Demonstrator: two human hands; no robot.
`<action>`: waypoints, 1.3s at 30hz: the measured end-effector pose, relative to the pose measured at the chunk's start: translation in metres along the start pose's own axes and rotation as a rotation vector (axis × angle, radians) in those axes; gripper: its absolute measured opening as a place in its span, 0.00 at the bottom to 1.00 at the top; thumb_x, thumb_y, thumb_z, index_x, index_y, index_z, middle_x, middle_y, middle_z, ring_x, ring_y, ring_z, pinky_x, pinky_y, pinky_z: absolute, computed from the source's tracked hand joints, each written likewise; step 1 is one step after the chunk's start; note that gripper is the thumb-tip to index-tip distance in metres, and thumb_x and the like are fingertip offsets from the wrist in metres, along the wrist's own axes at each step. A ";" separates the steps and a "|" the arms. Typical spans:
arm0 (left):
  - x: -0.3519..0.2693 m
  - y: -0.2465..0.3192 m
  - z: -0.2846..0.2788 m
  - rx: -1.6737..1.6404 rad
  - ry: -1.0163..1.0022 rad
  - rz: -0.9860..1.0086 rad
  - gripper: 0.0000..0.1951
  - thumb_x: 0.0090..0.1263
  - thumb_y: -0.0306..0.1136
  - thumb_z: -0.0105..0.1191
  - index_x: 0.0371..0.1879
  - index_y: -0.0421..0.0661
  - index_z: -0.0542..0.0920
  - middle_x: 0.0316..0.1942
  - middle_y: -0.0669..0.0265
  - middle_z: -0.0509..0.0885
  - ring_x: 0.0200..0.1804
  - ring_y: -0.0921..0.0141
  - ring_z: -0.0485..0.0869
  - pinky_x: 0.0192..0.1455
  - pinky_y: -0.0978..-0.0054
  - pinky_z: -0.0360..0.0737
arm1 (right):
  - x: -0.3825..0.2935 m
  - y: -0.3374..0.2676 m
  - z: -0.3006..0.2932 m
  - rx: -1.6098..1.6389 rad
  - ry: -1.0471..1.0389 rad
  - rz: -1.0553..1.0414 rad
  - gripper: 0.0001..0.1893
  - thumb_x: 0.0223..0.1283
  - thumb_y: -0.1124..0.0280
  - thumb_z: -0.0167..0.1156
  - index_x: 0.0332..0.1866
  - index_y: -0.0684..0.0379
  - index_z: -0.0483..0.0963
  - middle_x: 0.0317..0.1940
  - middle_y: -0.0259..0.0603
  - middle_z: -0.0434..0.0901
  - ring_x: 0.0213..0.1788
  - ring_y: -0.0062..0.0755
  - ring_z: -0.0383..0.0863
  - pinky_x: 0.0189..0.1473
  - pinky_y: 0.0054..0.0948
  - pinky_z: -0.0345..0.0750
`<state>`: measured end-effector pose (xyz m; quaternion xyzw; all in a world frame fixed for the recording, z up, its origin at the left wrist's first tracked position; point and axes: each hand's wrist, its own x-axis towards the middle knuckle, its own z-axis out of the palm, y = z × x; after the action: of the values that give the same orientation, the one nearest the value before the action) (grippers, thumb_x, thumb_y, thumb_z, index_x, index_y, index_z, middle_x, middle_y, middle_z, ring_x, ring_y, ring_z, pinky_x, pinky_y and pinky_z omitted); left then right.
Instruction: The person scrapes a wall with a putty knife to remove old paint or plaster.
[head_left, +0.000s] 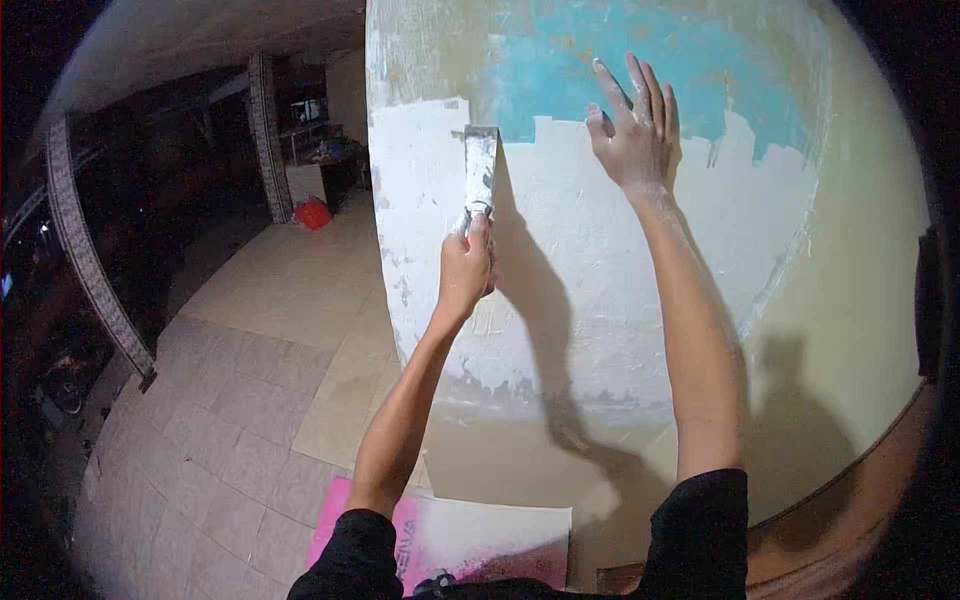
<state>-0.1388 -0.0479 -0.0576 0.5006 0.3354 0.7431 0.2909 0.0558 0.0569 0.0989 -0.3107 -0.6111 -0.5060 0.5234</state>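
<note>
My left hand (468, 262) grips the handle of a putty knife (480, 169). Its metal blade points up the wall, with its end at the lower border of a stained area, and is smeared with white. White putty-like coating (615, 262) covers much of the wall in front of me. Above the coating shows a turquoise patch (570, 82) with a ragged lower edge. Over that edge, my right hand (637, 135) rests on or close to the wall, fingers spread and pointing up, holding nothing. White residue marks its fingers and wrist.
Below stands a pink and white board (495, 525) near my body. A tiled floor (225, 405) stretches to the left, past the wall's edge, with two patterned posts (268, 142) and a red object (313, 214) farther back. Brown material (832, 502) lies at lower right.
</note>
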 end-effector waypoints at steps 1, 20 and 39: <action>0.000 0.001 0.001 -0.007 -0.026 0.010 0.17 0.83 0.46 0.42 0.35 0.47 0.69 0.16 0.77 0.63 0.12 0.83 0.58 0.12 0.78 0.52 | -0.001 0.001 0.000 -0.004 0.004 0.002 0.28 0.71 0.51 0.50 0.75 0.34 0.64 0.76 0.38 0.63 0.78 0.39 0.59 0.80 0.49 0.51; -0.018 -0.008 0.000 -0.006 0.038 -0.037 0.17 0.82 0.44 0.44 0.37 0.42 0.75 0.15 0.78 0.65 0.12 0.82 0.61 0.12 0.77 0.57 | -0.018 -0.003 -0.010 0.033 0.002 0.020 0.28 0.70 0.52 0.50 0.76 0.31 0.63 0.77 0.35 0.60 0.79 0.34 0.55 0.81 0.46 0.48; -0.010 -0.019 -0.005 0.161 0.068 0.074 0.18 0.82 0.44 0.43 0.34 0.42 0.75 0.15 0.77 0.66 0.14 0.82 0.64 0.15 0.77 0.60 | -0.016 -0.007 -0.007 -0.050 0.003 0.001 0.28 0.70 0.49 0.51 0.75 0.33 0.64 0.76 0.37 0.63 0.78 0.37 0.59 0.80 0.47 0.50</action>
<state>-0.1385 -0.0449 -0.0789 0.5089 0.3849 0.7405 0.2109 0.0555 0.0511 0.0807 -0.3232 -0.5972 -0.5213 0.5168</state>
